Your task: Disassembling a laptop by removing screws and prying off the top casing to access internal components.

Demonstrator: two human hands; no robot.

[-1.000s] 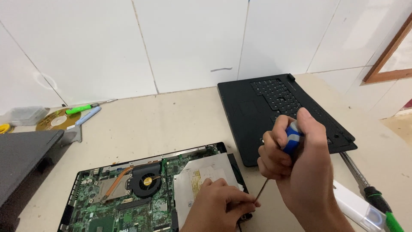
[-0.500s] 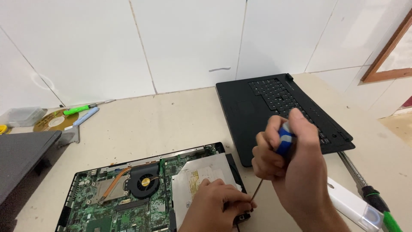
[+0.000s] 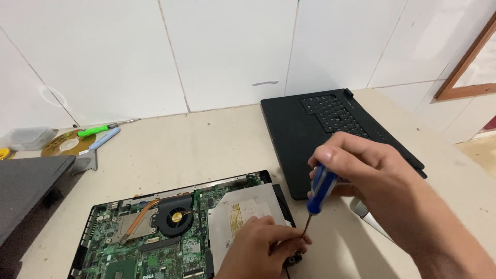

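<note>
Here the right hand (image 3: 361, 168) holds a blue screwdriver (image 3: 320, 188) upright, while the left hand (image 3: 263, 248) pinches its tip, steadying it on the open laptop base (image 3: 155, 232) near the surface's front edge

The right hand (image 3: 361, 170) now grips the blue screwdriver (image 3: 319, 192) with its fingers turned further round the handle than a second ago: more of the blue handle shows below the fingers, where earlier only a small patch peeked out between them. The hand sits slightly lower against the black keyboard cover (image 3: 330, 134). The left hand (image 3: 261, 248) shows more of its fingers, pinched at the screwdriver's tip by the laptop's (image 3: 170, 227) corner. The long screwdriver lying at the right, seen earlier, is now hidden behind the right forearm.
</note>
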